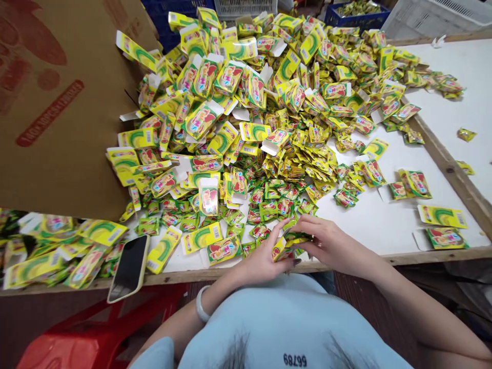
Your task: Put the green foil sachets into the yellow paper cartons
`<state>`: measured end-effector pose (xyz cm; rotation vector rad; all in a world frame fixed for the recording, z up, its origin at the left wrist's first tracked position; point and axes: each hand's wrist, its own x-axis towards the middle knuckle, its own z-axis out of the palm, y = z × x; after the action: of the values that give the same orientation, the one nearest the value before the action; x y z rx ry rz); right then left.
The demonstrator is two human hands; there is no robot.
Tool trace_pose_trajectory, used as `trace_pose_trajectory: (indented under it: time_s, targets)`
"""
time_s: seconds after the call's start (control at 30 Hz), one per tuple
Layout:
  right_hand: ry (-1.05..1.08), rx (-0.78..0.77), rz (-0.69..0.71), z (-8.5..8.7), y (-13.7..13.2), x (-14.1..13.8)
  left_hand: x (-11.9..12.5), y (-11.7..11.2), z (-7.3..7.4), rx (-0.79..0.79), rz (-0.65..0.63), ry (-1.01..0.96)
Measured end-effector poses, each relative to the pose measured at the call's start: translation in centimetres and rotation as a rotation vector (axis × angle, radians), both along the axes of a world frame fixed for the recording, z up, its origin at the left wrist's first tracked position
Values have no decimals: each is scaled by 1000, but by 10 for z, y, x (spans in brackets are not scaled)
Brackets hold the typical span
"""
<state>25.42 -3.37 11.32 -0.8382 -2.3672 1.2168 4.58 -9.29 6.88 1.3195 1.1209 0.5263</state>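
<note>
My left hand point(265, 259) and my right hand point(326, 241) meet at the near edge of the white table point(369, 220). Together they grip a small yellow carton point(286, 245) with green sachets at its open end. The left fingers curl under the carton; the right fingers press on it from above. Just beyond the hands lies a heap of green and red sachets point(269, 200). Behind that rises a large pile of open yellow cartons point(246, 87). A pale bangle point(200, 303) circles my left wrist.
A big brown cardboard box point(57, 102) lies on the left. A black phone point(128, 267) overhangs the table's near edge above a red stool point(96, 333). Loose cartons point(442, 216) lie right. A wooden strip point(446, 164) divides the table. Crates point(357, 15) stand behind.
</note>
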Motion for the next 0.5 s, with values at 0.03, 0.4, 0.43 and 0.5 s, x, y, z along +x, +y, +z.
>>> trace_pose_trajectory:
  time_s: [0.03, 0.4, 0.43, 0.5]
  targets:
    - [31, -41, -10, -4, -1, 2, 0, -1, -1, -9, -21, -2]
    - [28, -207, 220, -17, -10, 13, 4, -5, 0, -84, -180, -9]
    - [21, -253, 245, -16, -12, 13, 8, -5, -1, -93, -177, -30]
    - [10, -267, 219, -19, -20, 13, 18, -4, -5, -82, -169, -51]
